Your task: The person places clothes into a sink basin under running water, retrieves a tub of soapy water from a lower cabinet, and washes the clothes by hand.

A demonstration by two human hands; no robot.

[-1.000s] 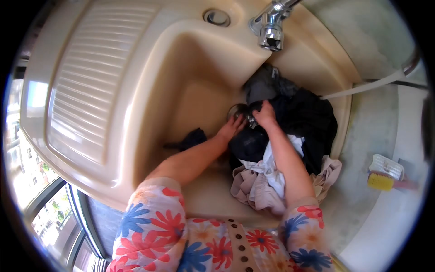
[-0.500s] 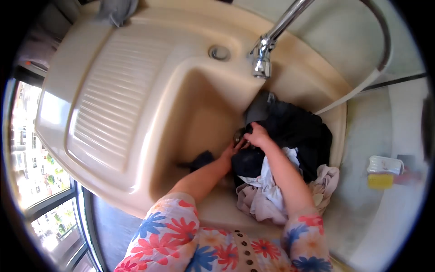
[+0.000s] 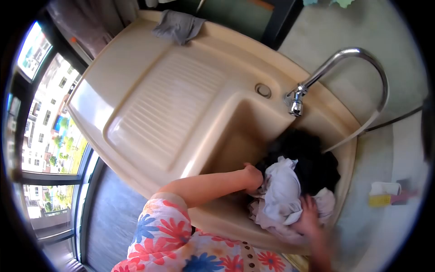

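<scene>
Several soft, limp garments (image 3: 290,181), which I judged heavy if wet and best gathered by thick folds, lay heaped in the sink (image 3: 238,149), my right hand (image 3: 309,215) resting loosely spread on pale cloth (image 3: 282,206), my left hand (image 3: 253,177) at the pile's edge, its grip hidden.

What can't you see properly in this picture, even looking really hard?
In the head view:
Left hand: fingertips hidden where it meets the crumpled heap of black, white and pinkish cloth.
Right hand: blurred towards the wrist.
Smooth beige sink: floor under the heap hidden.
Pale green wavy thing: cut off by the top edge.
Small yellow-and-pink thing: too blurred to name.
</scene>
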